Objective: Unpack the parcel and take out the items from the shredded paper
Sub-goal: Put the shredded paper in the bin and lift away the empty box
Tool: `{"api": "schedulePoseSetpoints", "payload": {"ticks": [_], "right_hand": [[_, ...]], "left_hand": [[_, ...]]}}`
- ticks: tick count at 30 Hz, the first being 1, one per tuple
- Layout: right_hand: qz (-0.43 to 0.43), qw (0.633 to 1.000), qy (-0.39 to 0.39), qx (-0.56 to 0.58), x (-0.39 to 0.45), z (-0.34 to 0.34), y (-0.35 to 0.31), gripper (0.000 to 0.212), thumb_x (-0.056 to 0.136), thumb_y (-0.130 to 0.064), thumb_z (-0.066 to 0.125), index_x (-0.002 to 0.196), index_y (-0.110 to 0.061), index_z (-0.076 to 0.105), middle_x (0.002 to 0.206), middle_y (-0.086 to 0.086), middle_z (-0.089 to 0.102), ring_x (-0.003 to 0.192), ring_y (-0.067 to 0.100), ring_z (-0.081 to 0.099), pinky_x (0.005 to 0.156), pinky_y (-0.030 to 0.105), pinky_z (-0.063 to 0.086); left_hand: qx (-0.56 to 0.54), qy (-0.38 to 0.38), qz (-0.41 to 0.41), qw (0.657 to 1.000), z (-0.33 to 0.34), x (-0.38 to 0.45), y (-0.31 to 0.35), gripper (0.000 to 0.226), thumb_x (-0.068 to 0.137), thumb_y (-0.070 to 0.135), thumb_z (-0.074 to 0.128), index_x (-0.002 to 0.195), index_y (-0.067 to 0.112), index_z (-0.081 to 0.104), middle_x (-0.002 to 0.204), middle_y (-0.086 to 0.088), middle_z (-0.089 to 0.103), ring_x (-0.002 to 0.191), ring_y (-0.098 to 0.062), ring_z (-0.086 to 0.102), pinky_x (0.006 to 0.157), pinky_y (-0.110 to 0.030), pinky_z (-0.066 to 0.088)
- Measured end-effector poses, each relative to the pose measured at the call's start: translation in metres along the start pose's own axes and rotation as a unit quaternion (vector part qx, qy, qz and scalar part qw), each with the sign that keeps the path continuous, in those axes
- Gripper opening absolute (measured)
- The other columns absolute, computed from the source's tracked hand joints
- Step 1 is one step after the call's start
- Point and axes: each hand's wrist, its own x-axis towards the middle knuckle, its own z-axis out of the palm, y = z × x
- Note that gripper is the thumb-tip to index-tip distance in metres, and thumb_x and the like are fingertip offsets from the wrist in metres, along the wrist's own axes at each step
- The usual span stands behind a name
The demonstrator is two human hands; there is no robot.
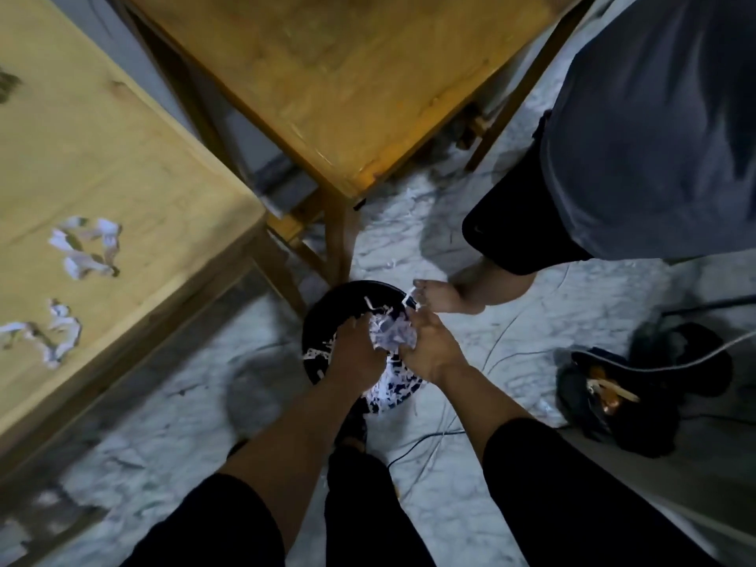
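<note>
Head view: shredded paper bunched between both hands' fingers — over bin.

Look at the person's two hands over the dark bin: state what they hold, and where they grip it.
Both the left hand and right hand clutch a wad of shredded paper, gripping it from opposite sides above the dark bin.

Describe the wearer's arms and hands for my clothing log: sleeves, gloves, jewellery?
Both arms wear black sleeves that stop around the elbows, leaving the forearms bare. The left hand and right hand are bare: no gloves, and no watch, ring or wristband shows from this side. The picture is slightly blurred, so small details could be missed.
</note>
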Motion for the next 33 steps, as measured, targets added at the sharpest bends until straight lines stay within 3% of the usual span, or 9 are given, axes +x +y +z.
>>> {"api": "schedulePoseSetpoints", "payload": {"ticks": [6,12,14,17,22,24,25,30,33], "right_hand": [[-0.038,0.995,0.029,-0.09,-0.026,-0.043,-0.042,0.056,0.096,-0.024,0.04,0.145,-0.009,0.018,0.154,0.01,0.022,0.14,0.024,0.025,0.107,0.031,0.031],[-0.145,0.976,0.093,-0.134,-0.064,-0.097,-0.103,0.043,0.099,-0.019,0.034,0.137,0.0,0.032,0.15,0.015,0.027,0.138,0.027,0.026,0.111,0.032,0.022],[-0.162,0.978,0.098,-0.094,-0.075,-0.11,-0.125,0.05,0.098,-0.023,0.037,0.142,-0.003,0.025,0.151,0.014,0.027,0.139,0.026,0.025,0.111,0.032,0.024],[-0.204,0.971,0.098,-0.082,-0.086,-0.114,-0.156,0.054,0.096,-0.03,0.039,0.143,-0.007,0.026,0.152,0.012,0.027,0.14,0.023,0.024,0.111,0.033,0.026],[-0.27,0.953,0.087,-0.105,-0.093,-0.091,-0.208,0.053,0.093,-0.028,0.044,0.14,-0.007,0.032,0.147,0.011,0.034,0.134,0.026,0.034,0.106,0.032,0.032],[-0.278,0.952,0.065,-0.106,-0.092,-0.072,-0.229,0.056,0.091,-0.032,0.047,0.14,-0.009,0.032,0.148,0.01,0.033,0.133,0.026,0.034,0.105,0.034,0.034],[-0.282,0.952,0.053,-0.105,-0.093,-0.062,-0.24,0.059,0.09,-0.034,0.048,0.14,-0.009,0.03,0.148,0.009,0.031,0.134,0.025,0.033,0.106,0.035,0.034],[-0.325,0.939,0.059,-0.092,-0.105,-0.002,-0.289,0.094,0.073,-0.053,0.066,0.139,0.002,0.026,0.145,0.024,0.029,0.136,0.038,0.027,0.112,0.049,0.031],[-0.301,0.945,0.08,-0.098,-0.1,0.027,-0.31,0.117,0.06,-0.061,0.071,0.145,-0.006,0.014,0.148,0.027,0.021,0.139,0.043,0.015,0.113,0.047,0.023]], "left_hand": [[0.102,0.068,0.011,0.992,-0.041,-0.027,0.041,0.055,0.095,0.021,0.04,0.143,0.005,0.019,0.146,-0.018,0.03,0.132,-0.03,0.032,0.104,-0.035,0.032],[0.119,0.162,0.1,0.974,-0.117,-0.07,0.071,0.033,0.093,0.016,0.041,0.124,0.004,0.045,0.124,-0.016,0.051,0.113,-0.034,0.049,0.09,-0.039,0.042],[0.149,0.195,0.152,0.957,-0.145,-0.085,0.075,0.027,0.085,0.008,0.045,0.107,-0.001,0.056,0.108,-0.02,0.06,0.1,-0.037,0.057,0.08,-0.041,0.05],[0.225,0.208,0.163,0.938,-0.184,-0.115,0.068,0.026,0.07,0.007,0.042,0.073,0.002,0.067,0.076,-0.019,0.068,0.067,-0.03,0.064,0.061,-0.03,0.054],[0.163,0.254,0.044,0.952,-0.222,-0.145,-0.002,0.036,0.085,0.01,0.036,0.103,-0.006,0.063,0.103,-0.025,0.065,0.088,-0.038,0.064,0.08,-0.04,0.048],[0.066,0.281,-0.02,0.957,-0.24,-0.174,-0.022,0.043,0.089,0.022,0.032,0.123,0.003,0.052,0.124,-0.017,0.055,0.11,-0.033,0.056,0.092,-0.039,0.044],[0.097,0.298,-0.046,0.948,-0.243,-0.185,-0.037,0.044,0.092,0.026,0.034,0.13,0.008,0.045,0.132,-0.014,0.049,0.118,-0.03,0.049,0.098,-0.038,0.042],[0.091,0.313,-0.13,0.936,-0.248,-0.226,-0.132,0.051,0.087,0.035,0.028,0.12,0.003,0.05,0.115,-0.017,0.049,0.107,-0.034,0.051,0.095,-0.036,0.042],[0.128,0.275,-0.181,0.936,-0.258,-0.23,-0.168,0.06,0.084,0.041,0.031,0.113,-0.008,0.049,0.113,-0.028,0.045,0.103,-0.044,0.048,0.093,-0.05,0.043]]}}
